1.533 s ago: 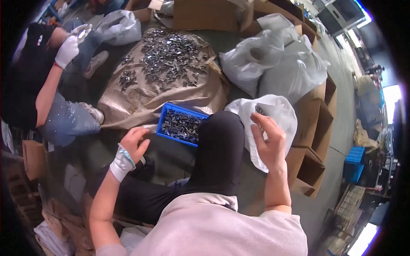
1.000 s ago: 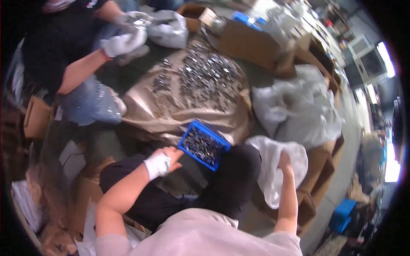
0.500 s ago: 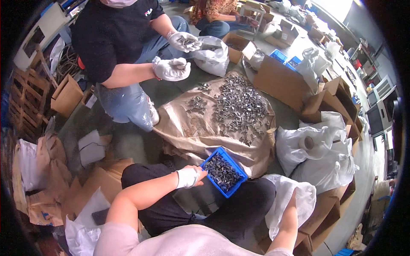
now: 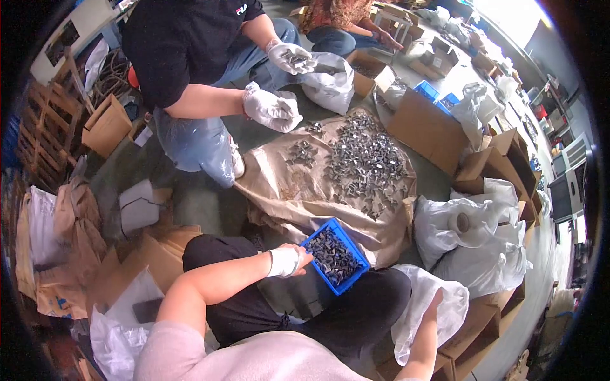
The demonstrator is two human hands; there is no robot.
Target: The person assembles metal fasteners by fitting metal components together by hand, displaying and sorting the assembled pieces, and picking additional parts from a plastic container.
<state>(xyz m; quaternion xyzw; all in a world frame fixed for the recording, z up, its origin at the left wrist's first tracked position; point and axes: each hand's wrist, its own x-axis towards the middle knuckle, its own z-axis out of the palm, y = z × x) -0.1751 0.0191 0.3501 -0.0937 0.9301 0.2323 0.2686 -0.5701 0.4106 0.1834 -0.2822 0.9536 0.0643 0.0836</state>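
Note:
A blue plastic bin point(image 4: 335, 256) full of small dark metal clips sits tilted in front of my crossed legs. My left hand point(image 4: 292, 261), in a white fingerless glove, grips its left rim. Down at the right, my right forearm point(image 4: 424, 343) reaches into a white plastic bag point(image 4: 406, 317) beside my right knee; the bag hides the fingers. Ahead lies a brown sheet point(image 4: 298, 184), with a wide pile of similar metal clips point(image 4: 368, 155) spread over it.
Across the sheet, a person's gloved hands point(image 4: 273, 109) hold several clips near a white bag point(image 4: 330, 82). Another person sits farther back. Full white sacks point(image 4: 489, 247) and open cardboard boxes point(image 4: 470, 336) line my right; cardboard point(image 4: 155, 257) and a wooden pallet point(image 4: 47, 136) stand left.
The view has shifted slightly. The co-worker's nearer gloved hand has moved and turned its fingers downward. My left hand stays on the bin, and my right arm remains in the bag.

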